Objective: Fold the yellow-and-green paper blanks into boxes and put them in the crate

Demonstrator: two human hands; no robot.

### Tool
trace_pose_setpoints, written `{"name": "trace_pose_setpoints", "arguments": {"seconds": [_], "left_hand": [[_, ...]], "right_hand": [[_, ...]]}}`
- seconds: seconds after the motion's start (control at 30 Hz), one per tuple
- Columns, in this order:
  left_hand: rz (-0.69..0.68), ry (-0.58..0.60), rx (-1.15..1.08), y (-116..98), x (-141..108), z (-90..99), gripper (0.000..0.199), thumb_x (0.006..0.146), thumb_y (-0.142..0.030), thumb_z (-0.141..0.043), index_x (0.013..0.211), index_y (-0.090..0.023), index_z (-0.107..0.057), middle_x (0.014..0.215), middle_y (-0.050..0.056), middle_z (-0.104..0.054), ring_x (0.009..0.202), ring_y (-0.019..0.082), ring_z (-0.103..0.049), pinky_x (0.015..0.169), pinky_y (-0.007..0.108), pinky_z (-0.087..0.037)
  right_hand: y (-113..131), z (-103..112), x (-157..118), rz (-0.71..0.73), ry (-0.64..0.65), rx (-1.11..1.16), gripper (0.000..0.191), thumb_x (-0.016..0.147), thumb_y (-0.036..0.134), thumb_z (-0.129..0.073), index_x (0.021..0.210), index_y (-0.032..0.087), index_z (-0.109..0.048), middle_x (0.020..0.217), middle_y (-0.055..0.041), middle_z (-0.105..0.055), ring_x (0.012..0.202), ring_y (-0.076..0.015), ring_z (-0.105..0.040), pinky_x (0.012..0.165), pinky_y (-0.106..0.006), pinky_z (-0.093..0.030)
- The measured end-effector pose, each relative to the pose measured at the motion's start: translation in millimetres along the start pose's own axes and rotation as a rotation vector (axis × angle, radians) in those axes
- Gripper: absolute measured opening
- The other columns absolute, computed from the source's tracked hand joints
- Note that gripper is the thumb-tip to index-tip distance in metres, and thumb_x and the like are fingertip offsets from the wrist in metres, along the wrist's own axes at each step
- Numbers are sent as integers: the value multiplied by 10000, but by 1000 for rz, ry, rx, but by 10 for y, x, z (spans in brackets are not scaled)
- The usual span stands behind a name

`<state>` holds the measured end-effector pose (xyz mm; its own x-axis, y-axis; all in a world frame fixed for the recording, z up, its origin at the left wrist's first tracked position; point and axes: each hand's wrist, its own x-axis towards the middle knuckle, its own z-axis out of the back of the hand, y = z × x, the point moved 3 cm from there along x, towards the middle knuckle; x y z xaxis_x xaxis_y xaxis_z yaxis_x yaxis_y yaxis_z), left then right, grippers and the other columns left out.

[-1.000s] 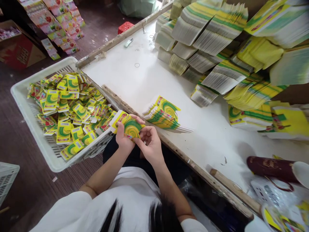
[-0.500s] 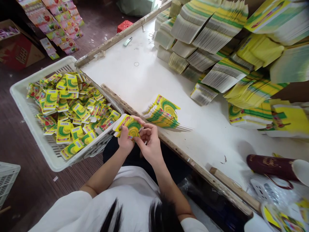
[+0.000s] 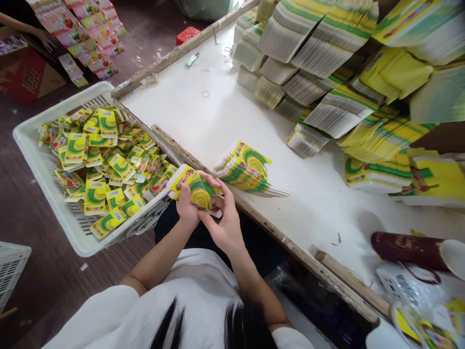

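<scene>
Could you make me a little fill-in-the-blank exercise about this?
The left hand and right hand hold a packet printed mainly green and ____.
The basket is on the person's ____ side.
The stack of cards rests on a table whose top is coloured ____.

Missing words: yellow; left; white.

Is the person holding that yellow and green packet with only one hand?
No, the left hand and the right hand both have fingers on the packet.
</scene>
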<state>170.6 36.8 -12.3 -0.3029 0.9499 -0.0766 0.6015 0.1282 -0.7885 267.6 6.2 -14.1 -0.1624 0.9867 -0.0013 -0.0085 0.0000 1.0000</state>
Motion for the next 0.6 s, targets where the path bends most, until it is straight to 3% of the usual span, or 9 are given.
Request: {"name": "trace_pose_setpoints", "arguments": {"seconds": [0.1,0.2,0.27,0.43,0.6], "left_hand": [[7,-16,-44,-14,15,5,546,746,-738,-635,851,-205,-589,736,24,-553,749,200,-626,698,337,-563],[-28,-68,-102,-37,31,20,513,744,-702,-680,808,-209,-551,692,-26,-478,632,126,-540,716,294,-550],[-39,-76,-92,-35,32,44,533,737,-724,-681,819,-213,-554,693,-38,-474,624,114,-530,730,279,-546],[-50,106,102,26,-2,94,756,596,-802,-728,1072,-220,-647,907,40,-668,831,198,-658,774,327,-562],[-10,44,225,30,12,252,305,735,-452,-829,872,-192,-750,777,33,-744,729,186,-699,740,319,-573]], "right_hand": [[48,-19,-41,83,16,-86,712,850,221,-685,1487,279,-373,1011,-39,-666,854,-180,-638,784,-329,-562],[39,-31,-37,124,107,-117,552,863,256,-696,1387,276,-523,1209,-70,-672,966,-196,-650,820,-323,-565],[11,-5,-4,130,126,-110,452,849,266,-720,1288,266,-613,1199,-64,-694,976,-200,-661,806,-312,-563],[0,207,97,126,-54,-84,318,886,273,-676,1205,270,-674,1083,-43,-725,929,-198,-675,820,-341,-550],[163,431,102,233,-123,-202,112,910,261,-649,923,256,-760,808,-14,-731,705,-178,-662,637,-313,-536]]}}
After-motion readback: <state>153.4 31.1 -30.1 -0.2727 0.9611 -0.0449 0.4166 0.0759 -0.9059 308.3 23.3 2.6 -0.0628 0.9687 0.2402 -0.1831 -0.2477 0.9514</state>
